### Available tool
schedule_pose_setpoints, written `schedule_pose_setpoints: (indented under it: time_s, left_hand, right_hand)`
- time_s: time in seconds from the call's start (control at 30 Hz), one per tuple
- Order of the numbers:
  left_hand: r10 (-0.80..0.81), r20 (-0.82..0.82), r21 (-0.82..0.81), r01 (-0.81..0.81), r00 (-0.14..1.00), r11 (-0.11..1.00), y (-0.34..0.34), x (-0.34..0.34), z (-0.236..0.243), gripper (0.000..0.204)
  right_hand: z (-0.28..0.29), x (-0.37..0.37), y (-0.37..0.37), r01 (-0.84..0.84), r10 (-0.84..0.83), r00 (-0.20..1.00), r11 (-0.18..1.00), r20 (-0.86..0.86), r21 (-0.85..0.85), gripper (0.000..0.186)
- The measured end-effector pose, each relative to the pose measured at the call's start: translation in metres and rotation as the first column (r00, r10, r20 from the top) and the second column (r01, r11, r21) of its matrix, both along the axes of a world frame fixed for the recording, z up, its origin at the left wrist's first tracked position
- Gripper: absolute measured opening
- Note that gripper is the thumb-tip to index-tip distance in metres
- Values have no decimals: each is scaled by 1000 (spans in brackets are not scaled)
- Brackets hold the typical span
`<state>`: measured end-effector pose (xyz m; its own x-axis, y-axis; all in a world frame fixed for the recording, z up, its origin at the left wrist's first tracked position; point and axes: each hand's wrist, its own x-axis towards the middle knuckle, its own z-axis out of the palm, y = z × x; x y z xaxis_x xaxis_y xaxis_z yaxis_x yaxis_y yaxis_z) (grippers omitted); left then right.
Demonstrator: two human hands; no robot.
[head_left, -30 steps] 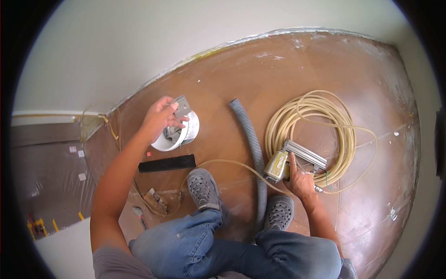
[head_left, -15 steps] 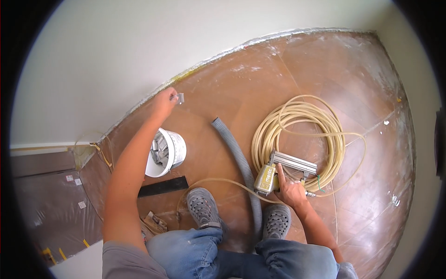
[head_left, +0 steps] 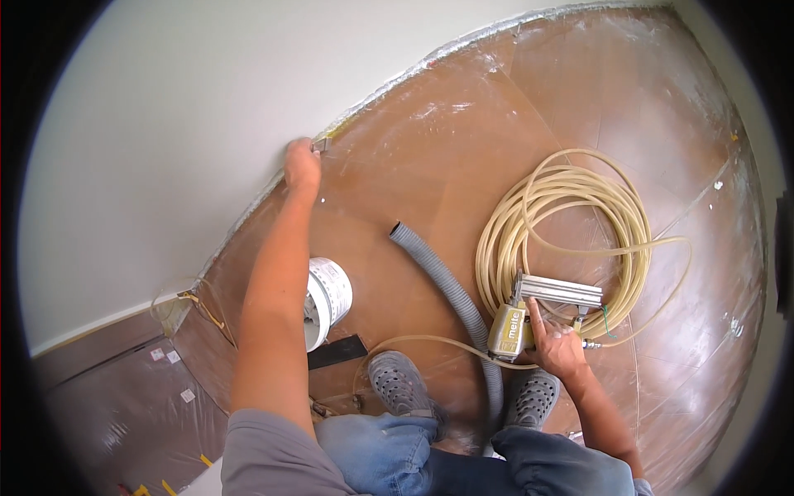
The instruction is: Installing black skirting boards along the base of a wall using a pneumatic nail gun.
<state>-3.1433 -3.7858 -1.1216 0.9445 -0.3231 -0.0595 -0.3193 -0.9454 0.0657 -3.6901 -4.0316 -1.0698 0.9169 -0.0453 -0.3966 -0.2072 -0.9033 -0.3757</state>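
Observation:
My left hand [head_left: 303, 167] reaches to the foot of the white wall [head_left: 207, 124], fingers closed on a small grey metal piece [head_left: 321, 145] at the floor's edge, partly hidden by them. My right hand [head_left: 556, 347] grips a pneumatic nail gun [head_left: 511, 331] with a long silver magazine, its index finger extended along the body. The gun rests over a coiled cream air hose [head_left: 628, 215]. Behind my left forearm stands a white bucket [head_left: 331, 289] with grey pieces inside, largely hidden by the arm.
A grey corrugated tube [head_left: 442, 277] runs between my grey clogs [head_left: 397, 382]. A black strip [head_left: 335, 351] lies below the bucket. The brown floor [head_left: 430, 174] is whitish along the walls. Plastic sheeting [head_left: 124, 413] with yellow tape lies lower left; a thin hose runs into the corner.
My left hand has moved from over the bucket up and away to the wall's foot with the metal piece. My right hand still holds the nail gun. The view has shifted.

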Motion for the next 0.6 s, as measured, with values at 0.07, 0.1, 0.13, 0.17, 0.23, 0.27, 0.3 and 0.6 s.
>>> schedule_pose_setpoints:
  time_s: [0.07,0.1,0.13,0.17,0.23,0.27,0.3,0.6]
  left_hand:
    - [52,85,-99,-44,995,994,-8,-4,-9,18]
    - [46,80,-93,-39,996,995,-10,-5,-13,18]
    - [75,152,-189,-46,986,981,-11,-7,-18,18]
    - [111,219,-283,-46,969,958,-12,-9,-22,17]
    - [132,209,-328,-57,969,943,-17,-14,-22,19]
    - [159,205,-377,-72,966,923,-19,-16,-22,20]
    - [156,201,-374,-72,967,925,-19,-17,-24,20]
    - [385,73,-777,-190,920,600,-31,-12,-45,27]
  right_hand:
    - [-3,0,-1,9,-8,998,1000,-55,11,118]
    - [-6,-1,-1,-7,6,999,1000,35,9,118]
    - [-8,-2,0,-22,21,992,1000,126,4,118]
    - [-8,-1,0,-18,17,992,1000,122,9,118]
    - [-5,1,0,16,-14,999,998,-34,55,117]
    - [-4,1,0,22,-20,999,997,-33,67,116]
    - [-4,2,0,25,-22,999,997,-38,71,116]
    - [-5,3,-1,-3,5,999,999,-54,48,115]
